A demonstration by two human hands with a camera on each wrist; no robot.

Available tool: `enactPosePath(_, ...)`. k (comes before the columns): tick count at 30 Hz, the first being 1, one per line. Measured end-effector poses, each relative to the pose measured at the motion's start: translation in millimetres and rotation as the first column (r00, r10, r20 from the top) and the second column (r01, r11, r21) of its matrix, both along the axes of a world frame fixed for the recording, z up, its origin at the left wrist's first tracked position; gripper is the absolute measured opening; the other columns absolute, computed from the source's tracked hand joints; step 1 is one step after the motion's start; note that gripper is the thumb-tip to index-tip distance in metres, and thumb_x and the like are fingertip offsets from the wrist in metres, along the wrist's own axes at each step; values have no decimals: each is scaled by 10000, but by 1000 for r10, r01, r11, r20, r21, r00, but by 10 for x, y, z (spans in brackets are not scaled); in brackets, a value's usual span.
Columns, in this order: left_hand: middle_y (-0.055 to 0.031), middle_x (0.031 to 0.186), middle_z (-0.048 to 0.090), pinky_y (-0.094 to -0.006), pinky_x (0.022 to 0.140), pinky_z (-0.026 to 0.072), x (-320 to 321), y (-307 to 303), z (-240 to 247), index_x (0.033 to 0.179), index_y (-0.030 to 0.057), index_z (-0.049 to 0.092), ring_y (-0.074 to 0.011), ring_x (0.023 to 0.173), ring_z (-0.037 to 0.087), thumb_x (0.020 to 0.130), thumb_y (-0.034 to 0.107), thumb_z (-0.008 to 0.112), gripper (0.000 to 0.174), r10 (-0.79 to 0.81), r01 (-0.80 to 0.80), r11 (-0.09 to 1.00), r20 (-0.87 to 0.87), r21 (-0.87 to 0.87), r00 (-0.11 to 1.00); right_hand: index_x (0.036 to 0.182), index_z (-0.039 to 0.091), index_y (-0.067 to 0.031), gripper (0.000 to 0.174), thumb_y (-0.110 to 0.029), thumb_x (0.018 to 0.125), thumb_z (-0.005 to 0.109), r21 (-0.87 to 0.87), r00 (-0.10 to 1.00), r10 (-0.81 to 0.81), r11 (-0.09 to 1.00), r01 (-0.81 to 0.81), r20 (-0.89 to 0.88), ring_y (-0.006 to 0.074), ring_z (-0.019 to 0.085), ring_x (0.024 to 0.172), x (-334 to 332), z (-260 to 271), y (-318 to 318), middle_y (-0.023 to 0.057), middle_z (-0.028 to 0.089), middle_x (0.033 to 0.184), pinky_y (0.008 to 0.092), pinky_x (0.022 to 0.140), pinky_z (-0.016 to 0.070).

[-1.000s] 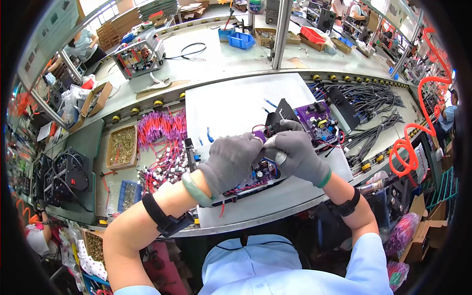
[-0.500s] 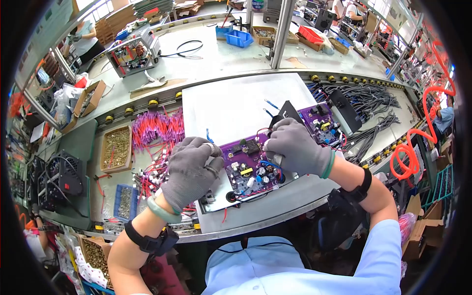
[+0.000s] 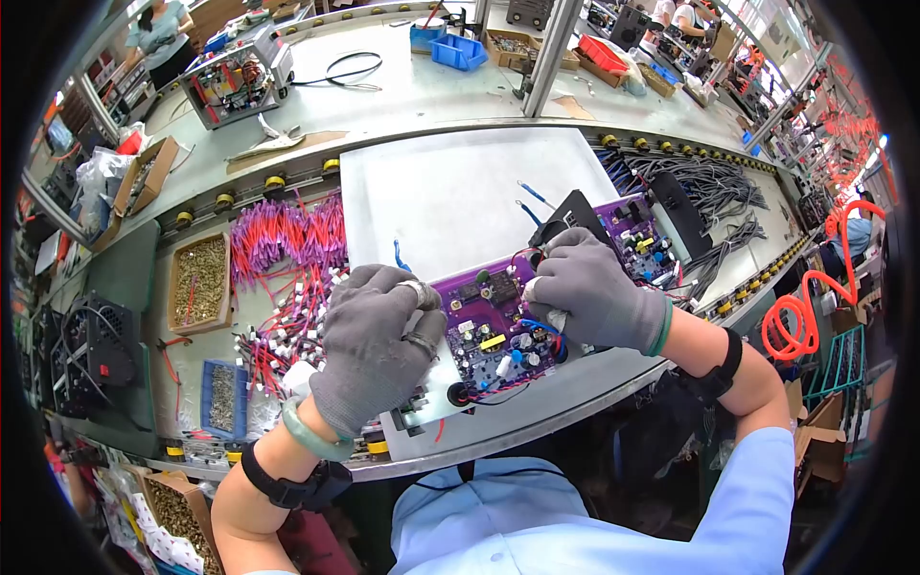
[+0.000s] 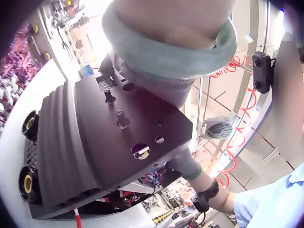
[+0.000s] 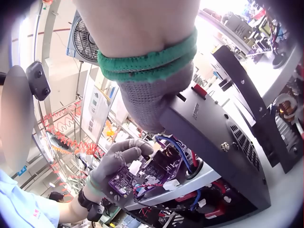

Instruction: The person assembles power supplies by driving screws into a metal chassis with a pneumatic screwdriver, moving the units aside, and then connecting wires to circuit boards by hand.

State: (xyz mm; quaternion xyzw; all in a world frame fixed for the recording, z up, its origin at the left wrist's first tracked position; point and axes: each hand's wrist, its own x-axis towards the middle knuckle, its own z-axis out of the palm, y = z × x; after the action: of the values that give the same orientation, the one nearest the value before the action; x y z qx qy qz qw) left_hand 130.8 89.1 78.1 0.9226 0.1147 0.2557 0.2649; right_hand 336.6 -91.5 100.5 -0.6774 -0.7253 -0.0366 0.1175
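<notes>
A purple circuit board (image 3: 479, 297) lies in a metal chassis between two gloved hands. My left hand (image 3: 379, 335) is at the chassis's left end, fingers curled over a black end panel (image 4: 133, 128) with two round sockets. At the opposite end my right hand (image 3: 594, 292) grips another black end panel (image 5: 204, 128), which has vent slots. Blue and red wires (image 5: 178, 147) run past the right fingers to a grommet. The gloves hide most of both panels' upper edges in the head view.
A second purple board (image 3: 637, 240) stands right of this unit, beside grey cables (image 3: 714, 196). Leftward lie pink-purple wires (image 3: 287, 240), a carton of brass parts (image 3: 201, 283) and a blue bin (image 3: 223, 398). A white sheet (image 3: 460, 196) covers the bench behind.
The hands were together over the board, then parted. My left hand moved left to the chassis's end, uncovering the board; my right hand stayed near the right end.
</notes>
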Motion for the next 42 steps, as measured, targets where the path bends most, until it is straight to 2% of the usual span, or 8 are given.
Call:
enactPosePath(11,-92,910,688,-393,858,499,-16,-11,-28,854,47,719,-286,959,627,802,86,722,66,-6,6,994,-6,105,1000,771,661,-109,46,-115,727,671,-256,960,144,963,-81,241,265,670,847,-31,8,173,61,640,770,413,853,487)
enactPosePath(15,-78,868,683,-409,830,473,-25,-187,33,843,76,720,-277,847,644,782,114,732,73,-22,-3,945,73,328,997,784,681,-94,62,-107,724,678,-56,988,49,998,-41,145,277,667,789,-17,-105,40,100,657,747,406,795,498)
enactPosePath(16,-67,840,674,-411,829,463,-74,-310,66,835,91,721,-266,803,643,766,111,734,74,-71,11,920,141,391,987,810,693,-92,75,-105,736,686,157,997,8,988,3,-71,280,659,746,8,-144,9,114,658,747,405,745,500)
enactPosePath(17,-74,890,671,-425,868,457,-156,-439,71,902,92,722,-271,842,641,732,97,741,170,-154,93,913,123,398,980,837,705,-90,89,-103,749,693,347,957,15,934,90,-288,283,651,703,16,-146,-26,127,659,746,403,696,503)
enactPosePath(22,-133,1193,620,-489,998,433,-424,-1094,-238,1203,69,631,-314,1147,582,776,120,679,432,-34,51,831,-41,555,999,927,729,-99,146,-86,782,719,574,962,50,810,119,-270,286,622,637,-300,17,-289,79,644,704,384,612,485)
enactPosePath(27,-168,1257,573,-529,1016,422,-187,-1175,-836,1251,21,561,-343,1189,553,814,188,681,483,88,-140,783,115,607,989,1183,663,-156,389,-144,794,661,64,992,127,990,-127,6,262,578,1145,-547,6,-296,55,615,1218,455,941,426)
enactPosePath(30,-118,1189,607,-492,993,458,-131,-1148,-802,1031,61,632,-300,1156,577,827,129,677,220,90,-233,858,315,457,945,1226,644,-151,462,-137,767,696,84,992,128,988,-128,1,285,597,1131,-554,-182,-228,59,629,1200,454,963,433)
enactPosePath(42,-81,1170,601,-461,958,472,-114,-1112,-901,953,70,663,-281,1109,585,727,165,745,259,63,-221,916,424,336,903,951,668,-59,217,-25,739,699,127,971,85,990,-57,-222,324,636,1019,-621,-195,-158,91,669,1131,425,844,508)
